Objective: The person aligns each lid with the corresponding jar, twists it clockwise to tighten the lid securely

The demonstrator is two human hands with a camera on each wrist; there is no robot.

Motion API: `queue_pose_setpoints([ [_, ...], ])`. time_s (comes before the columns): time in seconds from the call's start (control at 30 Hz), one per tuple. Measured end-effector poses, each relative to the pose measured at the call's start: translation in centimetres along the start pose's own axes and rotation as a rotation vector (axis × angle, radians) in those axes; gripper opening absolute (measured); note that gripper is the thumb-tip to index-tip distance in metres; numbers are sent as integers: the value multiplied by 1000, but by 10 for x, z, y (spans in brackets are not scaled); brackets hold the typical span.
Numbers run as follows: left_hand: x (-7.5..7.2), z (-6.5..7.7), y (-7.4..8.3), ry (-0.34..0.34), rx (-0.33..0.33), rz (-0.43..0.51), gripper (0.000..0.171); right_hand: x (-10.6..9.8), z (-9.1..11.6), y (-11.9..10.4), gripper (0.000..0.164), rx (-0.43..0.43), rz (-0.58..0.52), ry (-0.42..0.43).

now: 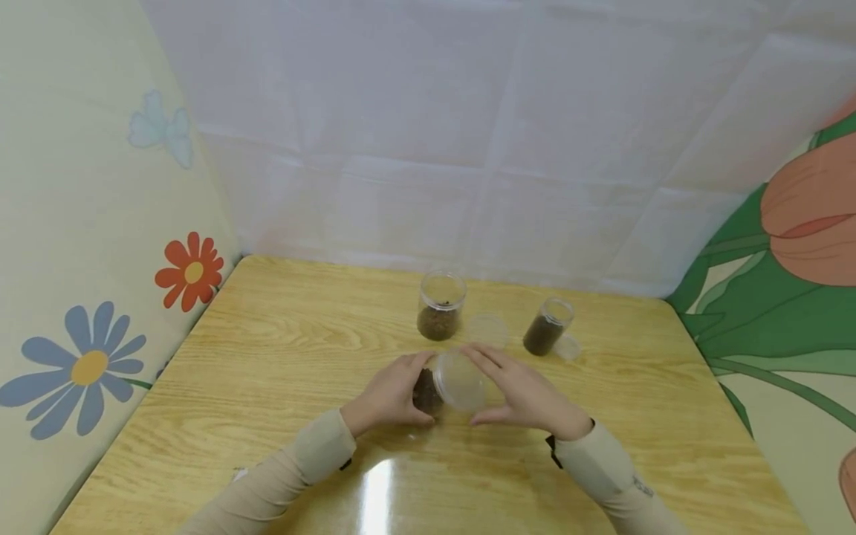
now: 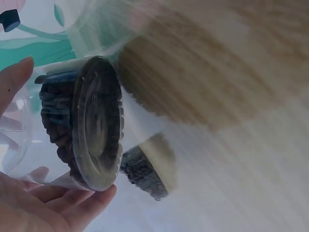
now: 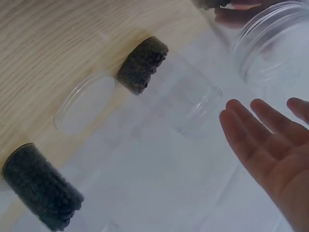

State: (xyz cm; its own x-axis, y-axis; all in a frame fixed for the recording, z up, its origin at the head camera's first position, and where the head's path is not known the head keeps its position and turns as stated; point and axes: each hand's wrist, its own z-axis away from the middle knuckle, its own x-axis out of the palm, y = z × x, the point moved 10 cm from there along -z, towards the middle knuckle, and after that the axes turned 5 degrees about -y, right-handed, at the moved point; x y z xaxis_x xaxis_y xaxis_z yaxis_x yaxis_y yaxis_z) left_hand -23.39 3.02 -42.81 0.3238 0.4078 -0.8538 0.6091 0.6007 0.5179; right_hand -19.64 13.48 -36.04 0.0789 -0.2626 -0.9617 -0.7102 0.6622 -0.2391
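Observation:
My left hand (image 1: pixel 388 397) grips a clear plastic jar (image 1: pixel 461 383) holding dark bean-like pieces. The jar is tilted onto its side, its wide end toward my right hand. In the left wrist view, thumb and fingers curl round the jar (image 2: pixel 96 125), its base facing the camera. My right hand (image 1: pixel 531 394) is beside the wide end, fingers and thumb spread. The right wrist view has those fingers (image 3: pixel 270 130) extended below the threaded clear rim (image 3: pixel 251 43), with a gap between.
Behind the hands stands a wide clear jar (image 1: pixel 439 319) partly filled with dark pieces, a round clear lid (image 1: pixel 487 331) beside it. Farther right are a narrower jar (image 1: pixel 545 334) of dark pieces and a small lid (image 1: pixel 567 347). A white sheet (image 1: pixel 435 148) hangs behind the wooden table (image 1: pixel 287 327).

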Motion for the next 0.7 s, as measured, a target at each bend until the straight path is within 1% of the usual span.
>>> queue_pose_setpoints([
  [0.17,1,1,-10,10,-18,125,102,-10,8,9,82,57,4,57],
  [0.3,1,3,-14,15,-16,197,102,-13,13,15,77,89,-5,73],
  [0.43,-1,5,-19,32,-14,237,104,-14,17,19,74,118,-23,76],
  [0.53,-1,6,-25,48,-15,258,104,-13,20,21,72,133,-28,80],
  [0.7,3,7,-34,49,-33,351,106,-13,25,23,68,144,-29,91],
])
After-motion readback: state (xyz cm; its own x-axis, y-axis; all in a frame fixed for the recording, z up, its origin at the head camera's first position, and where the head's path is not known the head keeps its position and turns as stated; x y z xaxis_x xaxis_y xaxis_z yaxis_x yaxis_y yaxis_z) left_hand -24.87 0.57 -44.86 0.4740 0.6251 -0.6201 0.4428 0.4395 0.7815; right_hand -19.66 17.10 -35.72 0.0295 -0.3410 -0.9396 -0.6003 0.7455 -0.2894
